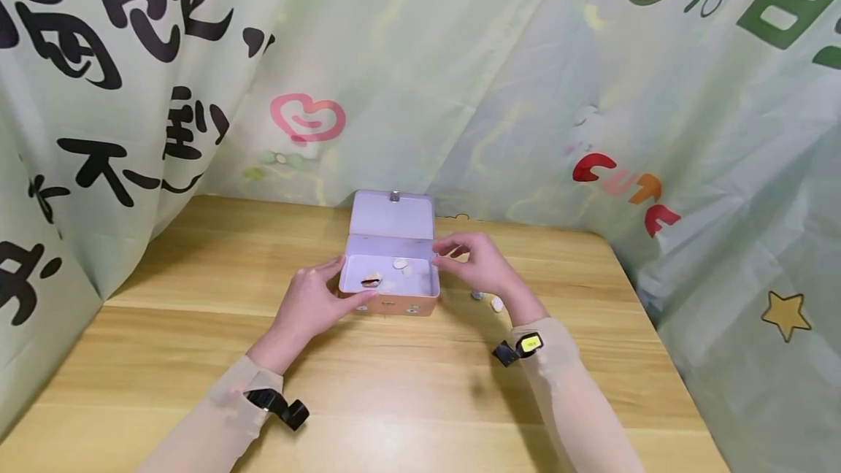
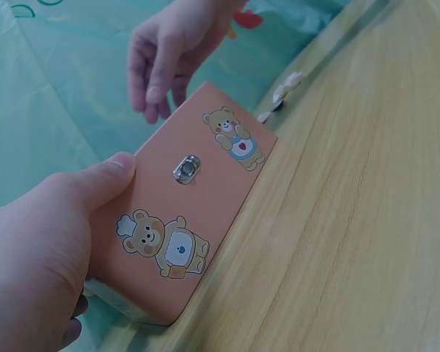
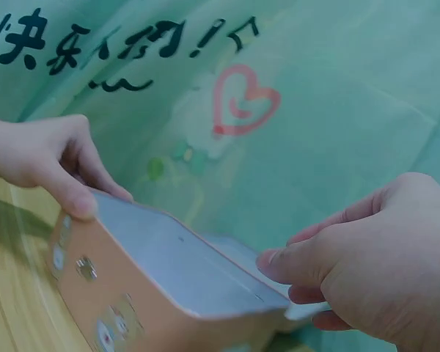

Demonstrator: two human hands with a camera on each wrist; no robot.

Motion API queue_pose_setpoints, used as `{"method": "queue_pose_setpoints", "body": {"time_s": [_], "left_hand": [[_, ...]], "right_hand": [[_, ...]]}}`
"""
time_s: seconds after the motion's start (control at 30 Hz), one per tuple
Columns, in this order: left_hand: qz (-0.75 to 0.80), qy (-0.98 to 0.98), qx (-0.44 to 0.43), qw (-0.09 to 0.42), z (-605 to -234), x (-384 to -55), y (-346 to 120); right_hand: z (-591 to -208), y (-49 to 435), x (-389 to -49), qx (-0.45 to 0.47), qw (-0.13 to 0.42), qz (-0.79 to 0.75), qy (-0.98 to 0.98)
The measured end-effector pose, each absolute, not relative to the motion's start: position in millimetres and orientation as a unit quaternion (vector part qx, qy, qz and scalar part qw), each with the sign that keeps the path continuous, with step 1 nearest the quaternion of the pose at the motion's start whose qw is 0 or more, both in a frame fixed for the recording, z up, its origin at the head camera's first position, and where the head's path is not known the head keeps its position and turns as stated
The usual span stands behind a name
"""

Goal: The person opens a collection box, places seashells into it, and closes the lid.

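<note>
Hold the box [image 1: 402,306] on the counter [image 1: 368,385] with its lid [image 1: 392,216] folded back, the left hand [image 1: 312,301] gripping its left end, thumb at the front rim. The right hand [image 1: 479,258] is at the right rim, fingers loosely bent, thumb apart and no piece visible between them; rim contact cannot be determined. Steady pressure on the left should limit sliding; guide the right fingertips clear of the rim and the small pieces [image 1: 497,304] beside the box.

Left grip [image 1: 312,301] clasped, right grip [image 1: 478,263] loose
</note>
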State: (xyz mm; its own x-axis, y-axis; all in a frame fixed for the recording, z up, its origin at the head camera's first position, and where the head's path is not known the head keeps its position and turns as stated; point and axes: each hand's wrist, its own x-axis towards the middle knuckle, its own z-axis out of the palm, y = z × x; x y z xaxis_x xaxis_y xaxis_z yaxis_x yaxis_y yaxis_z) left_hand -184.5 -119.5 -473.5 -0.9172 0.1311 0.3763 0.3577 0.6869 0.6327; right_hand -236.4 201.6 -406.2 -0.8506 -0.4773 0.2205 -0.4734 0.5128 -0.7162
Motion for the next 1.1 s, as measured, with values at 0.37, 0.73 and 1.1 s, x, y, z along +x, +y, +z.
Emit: {"method": "queue_pose_setpoints", "body": {"time_s": [0.37, 0.73, 1.1], "left_hand": [[-0.375, -0.907, -0.131, 0.139, -472, -184, -121], [-0.379, -0.903, -0.138, 0.146, -470, -183, -121], [-0.376, -0.906, -0.135, 0.141, -472, -183, -120]], "right_hand": [[-424, 256, -234, -0.215, -0.008, -0.398, 0.892], [-444, 297, -230, -0.168, 0.026, -0.383, 0.908], [-462, 308, -226, -0.162, 0.035, -0.364, 0.917]]}}
